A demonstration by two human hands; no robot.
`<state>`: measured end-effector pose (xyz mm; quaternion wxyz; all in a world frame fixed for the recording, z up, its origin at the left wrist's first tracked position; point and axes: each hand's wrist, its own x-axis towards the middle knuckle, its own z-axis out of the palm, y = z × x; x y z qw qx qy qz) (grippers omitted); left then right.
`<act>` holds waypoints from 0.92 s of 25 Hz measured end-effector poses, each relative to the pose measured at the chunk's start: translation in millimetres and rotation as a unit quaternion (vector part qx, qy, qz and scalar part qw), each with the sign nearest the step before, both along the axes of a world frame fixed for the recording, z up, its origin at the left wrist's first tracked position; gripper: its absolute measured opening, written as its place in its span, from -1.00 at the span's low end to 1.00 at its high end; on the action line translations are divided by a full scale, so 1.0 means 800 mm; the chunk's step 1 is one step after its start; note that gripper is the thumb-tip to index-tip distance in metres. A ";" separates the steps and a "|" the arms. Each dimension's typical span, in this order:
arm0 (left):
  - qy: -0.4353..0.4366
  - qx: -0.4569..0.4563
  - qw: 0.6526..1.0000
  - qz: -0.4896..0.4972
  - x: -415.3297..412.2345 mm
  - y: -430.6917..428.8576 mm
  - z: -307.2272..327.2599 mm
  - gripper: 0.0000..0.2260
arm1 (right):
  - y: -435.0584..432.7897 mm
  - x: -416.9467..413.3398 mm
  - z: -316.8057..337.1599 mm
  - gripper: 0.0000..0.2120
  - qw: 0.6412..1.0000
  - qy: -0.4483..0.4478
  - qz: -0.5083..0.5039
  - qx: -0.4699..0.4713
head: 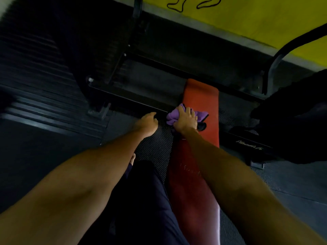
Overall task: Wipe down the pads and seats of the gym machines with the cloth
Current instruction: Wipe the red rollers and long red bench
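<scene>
Purple cloth (pixel 170 119), bunched, lying on the red bench pad (pixel 200 92) roughly where the brighter far section meets the darker near section (pixel 191 191). The cloth overhangs the pad's left edge and a fold shows to the right of the hand that covers it.

Right hand (pixel 185 121), palm down on top of the cloth, its fingers curled into the fabric and gripping it against the pad; the right forearm runs along the pad's near section.

Left hand (pixel 147 123), just left of the pad and apart from the cloth, fingers loosely bent and holding nothing. It lies over the studded floor mat (pixel 154 147), close to the black frame bar (pixel 134 96) that passes under the pad's far end; whether it touches the bar cannot be told.

Below the forearms, the person's dark trousers (pixel 146 191) beside the pad. Left of the frame, dark ribbed flooring (pixel 44 103). At the upper right, a curved black tube (pixel 286 48) against a yellow wall (pixel 247 15) that bears black outline drawings.
</scene>
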<state>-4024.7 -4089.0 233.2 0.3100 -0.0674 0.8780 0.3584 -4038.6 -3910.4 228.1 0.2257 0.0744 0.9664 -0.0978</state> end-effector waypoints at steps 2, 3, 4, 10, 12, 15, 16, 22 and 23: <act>0.004 -0.016 1.000 -0.023 0.002 0.001 0.021 -0.54 | 0.004 0.010 0.019 -0.29 1.000 -0.003 -0.003 -0.020; 0.007 -0.023 0.999 -0.044 0.003 0.005 0.034 -0.54 | 0.007 0.019 0.029 -0.28 1.000 -0.009 -0.013 -0.026; 0.004 -0.028 0.998 -0.058 0.006 0.008 0.047 -0.54 | 0.009 0.029 0.040 -0.27 0.999 -0.021 -0.020 -0.029; -0.004 -0.059 0.992 -0.110 0.000 0.013 0.148 -0.55 | 0.010 0.064 0.130 -0.23 0.992 -0.064 -0.096 -0.051; -0.001 -0.073 0.988 -0.135 0.000 0.012 0.184 -0.55 | 0.007 0.069 0.167 -0.21 0.989 -0.058 -0.118 -0.065; 0.003 -0.083 0.983 -0.163 0.002 0.010 0.227 -0.55 | 0.000 0.080 0.218 -0.20 0.984 -0.053 -0.148 -0.088; 0.006 -0.083 0.981 -0.175 0.004 0.012 0.244 -0.55 | -0.001 0.086 0.237 -0.20 0.982 -0.053 -0.159 -0.092; 0.027 -0.125 0.945 -0.301 0.010 0.010 0.324 -0.54 | -0.022 0.122 0.311 -0.13 0.964 -0.032 -0.251 -0.086; 0.033 -0.135 0.938 -0.319 0.009 0.008 0.333 -0.55 | -0.026 0.127 0.321 -0.16 0.959 -0.029 -0.266 -0.090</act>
